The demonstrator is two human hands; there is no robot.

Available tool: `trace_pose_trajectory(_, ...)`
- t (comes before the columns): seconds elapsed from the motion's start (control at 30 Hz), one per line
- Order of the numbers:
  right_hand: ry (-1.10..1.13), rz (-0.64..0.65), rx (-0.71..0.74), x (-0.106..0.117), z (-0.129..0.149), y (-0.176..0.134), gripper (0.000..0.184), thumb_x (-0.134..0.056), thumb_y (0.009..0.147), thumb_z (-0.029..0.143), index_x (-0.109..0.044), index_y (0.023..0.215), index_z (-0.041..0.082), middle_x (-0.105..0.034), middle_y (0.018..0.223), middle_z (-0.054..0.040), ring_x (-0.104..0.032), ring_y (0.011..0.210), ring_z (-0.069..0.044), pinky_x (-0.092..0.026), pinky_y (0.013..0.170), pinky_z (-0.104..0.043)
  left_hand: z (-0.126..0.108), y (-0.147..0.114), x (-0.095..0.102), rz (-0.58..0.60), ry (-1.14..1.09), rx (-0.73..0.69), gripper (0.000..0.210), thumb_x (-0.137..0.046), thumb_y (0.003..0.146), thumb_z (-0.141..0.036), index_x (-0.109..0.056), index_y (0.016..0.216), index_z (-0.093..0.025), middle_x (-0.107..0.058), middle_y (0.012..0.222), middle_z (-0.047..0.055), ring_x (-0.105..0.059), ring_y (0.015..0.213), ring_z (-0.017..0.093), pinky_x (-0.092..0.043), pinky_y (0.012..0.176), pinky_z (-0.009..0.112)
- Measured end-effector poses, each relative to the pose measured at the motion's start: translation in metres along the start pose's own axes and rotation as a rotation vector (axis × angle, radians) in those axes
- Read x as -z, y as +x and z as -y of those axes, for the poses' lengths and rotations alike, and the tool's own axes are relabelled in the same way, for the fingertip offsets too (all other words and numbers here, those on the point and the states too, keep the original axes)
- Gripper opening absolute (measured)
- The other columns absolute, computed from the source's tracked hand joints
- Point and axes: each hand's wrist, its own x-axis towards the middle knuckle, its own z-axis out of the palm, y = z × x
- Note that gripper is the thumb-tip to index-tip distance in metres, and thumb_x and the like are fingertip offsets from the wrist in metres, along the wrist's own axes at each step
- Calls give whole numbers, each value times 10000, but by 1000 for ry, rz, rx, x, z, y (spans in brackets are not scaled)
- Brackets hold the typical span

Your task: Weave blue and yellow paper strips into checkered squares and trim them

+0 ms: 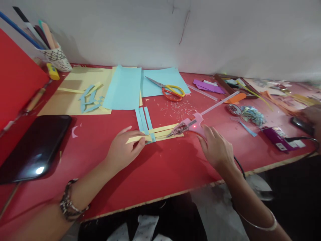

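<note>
My left hand (125, 147) pinches the end of a yellow paper strip (132, 138) between thumb and fingers. Beneath and beside it, blue paper strips (142, 122) run away from me, crossed by more yellow strips (163, 129). My right hand (217, 147) is closed around a pink glue gun (198, 125) with a red light on and a clear glue stick (220, 102) out of its back. Its nozzle points left and sits over the yellow strips; whether it touches them I cannot tell.
Scissors (164, 87) lie on blue paper sheets (122, 90) at the back. A dark tablet-like device (35, 147) and a pen cup (57, 58) are on the left. On the right lie a purple power strip (276, 138), yarn (252, 115) and another person's hand (313, 115).
</note>
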Motion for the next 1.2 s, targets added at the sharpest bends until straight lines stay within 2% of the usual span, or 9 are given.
trace_pose_trajectory(0.37,-21,-27,-58,-3,-14,-2,309,-379,867,278,-524,1110,154,-629,1045,-125,-613,846,-258,-412,492,-300,0,0,-2,-14,-12,10,395,-308,872,-334,-678,773,-239,-718,855,-12,-650,806,159,-410,972,413)
trace_pose_trajectory(0.57,-20,-48,-57,-4,-22,-5,311,-367,868,302,-518,1105,169,-636,982,-122,-605,812,-258,-400,484,-303,1,0,-2,-33,10,-11,395,-309,875,-336,-681,781,-242,-717,836,-18,-650,792,153,-427,957,400)
trace_pose_trajectory(1.2,-77,-63,-116,-4,-40,-7,334,-333,883,348,-512,1096,164,-637,966,-112,-616,828,-248,-415,501,-293,1,0,-2,-19,-10,8,392,-309,867,-339,-680,788,-242,-717,861,-11,-649,815,157,-411,973,409)
